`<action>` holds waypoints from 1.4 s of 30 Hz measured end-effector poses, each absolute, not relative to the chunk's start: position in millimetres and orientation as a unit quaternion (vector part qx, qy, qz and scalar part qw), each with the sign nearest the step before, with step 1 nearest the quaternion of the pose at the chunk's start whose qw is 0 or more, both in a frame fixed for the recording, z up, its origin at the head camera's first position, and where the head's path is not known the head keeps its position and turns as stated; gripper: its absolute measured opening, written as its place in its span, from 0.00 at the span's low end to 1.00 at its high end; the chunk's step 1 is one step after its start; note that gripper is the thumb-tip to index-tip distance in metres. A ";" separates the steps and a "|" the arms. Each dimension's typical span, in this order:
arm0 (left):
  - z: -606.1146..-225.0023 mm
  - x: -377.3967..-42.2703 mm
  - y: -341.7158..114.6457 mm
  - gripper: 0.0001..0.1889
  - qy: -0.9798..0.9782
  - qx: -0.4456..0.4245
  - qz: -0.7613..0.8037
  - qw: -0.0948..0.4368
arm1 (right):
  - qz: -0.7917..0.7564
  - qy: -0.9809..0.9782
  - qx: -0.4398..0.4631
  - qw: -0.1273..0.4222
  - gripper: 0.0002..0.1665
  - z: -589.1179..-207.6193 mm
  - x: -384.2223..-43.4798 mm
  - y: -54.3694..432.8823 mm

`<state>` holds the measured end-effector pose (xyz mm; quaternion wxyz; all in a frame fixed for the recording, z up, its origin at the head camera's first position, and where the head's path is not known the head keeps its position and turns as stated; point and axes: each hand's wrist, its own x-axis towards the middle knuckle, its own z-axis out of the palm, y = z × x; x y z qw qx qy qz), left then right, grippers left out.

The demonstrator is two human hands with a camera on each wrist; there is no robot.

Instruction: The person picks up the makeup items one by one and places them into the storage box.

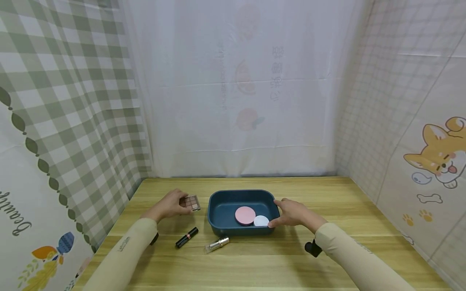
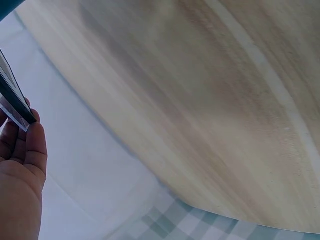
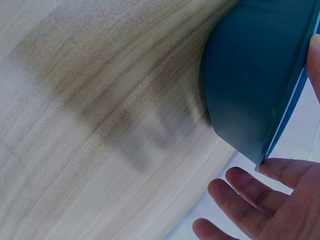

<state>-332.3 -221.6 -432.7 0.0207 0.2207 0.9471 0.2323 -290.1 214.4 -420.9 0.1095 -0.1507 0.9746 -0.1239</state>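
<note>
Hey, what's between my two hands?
In the head view: the eyeshadow palette your left hand holds, then the blue tray with a pink disc and a white disc inside.

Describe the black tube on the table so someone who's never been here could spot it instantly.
On the wooden table, find the blue tray. Outside it, off its near left corner, lies the black tube. Its dark body sets it apart from the clear-and-silver tube to its right.
</note>
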 end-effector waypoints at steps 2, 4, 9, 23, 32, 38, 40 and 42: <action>-430.6 -333.0 -219.5 0.38 0.947 0.222 0.230 0.018 | -0.124 0.975 -0.151 0.110 0.62 -421.0 -290.3 214.5; -428.7 -334.1 -217.6 0.37 0.948 0.224 0.228 0.015 | -0.123 0.975 -0.151 0.110 0.61 -421.0 -290.3 214.5; -423.4 -334.6 -212.2 0.37 0.948 0.225 0.225 0.011 | -0.122 0.975 -0.150 0.112 0.61 -420.1 -290.1 214.1; -416.9 -338.1 -192.0 0.39 0.940 0.240 0.240 0.004 | -0.118 0.975 -0.151 0.109 0.62 -419.2 -290.0 213.0; -409.6 -338.9 -173.5 0.39 0.932 0.259 0.253 0.007 | -0.121 0.975 -0.151 0.111 0.61 -418.1 -289.1 213.1; -405.3 -337.9 -160.5 0.39 0.932 0.264 0.247 0.012 | -0.120 0.975 -0.151 0.111 0.62 -418.0 -289.5 213.0; -406.0 -338.5 -156.2 0.39 0.933 0.265 0.244 0.013 | -0.120 0.975 -0.151 0.111 0.62 -418.2 -289.6 212.8; -406.8 -338.8 -151.8 0.40 0.933 0.269 0.240 0.013 | -0.120 0.975 -0.150 0.111 0.62 -418.8 -289.9 212.8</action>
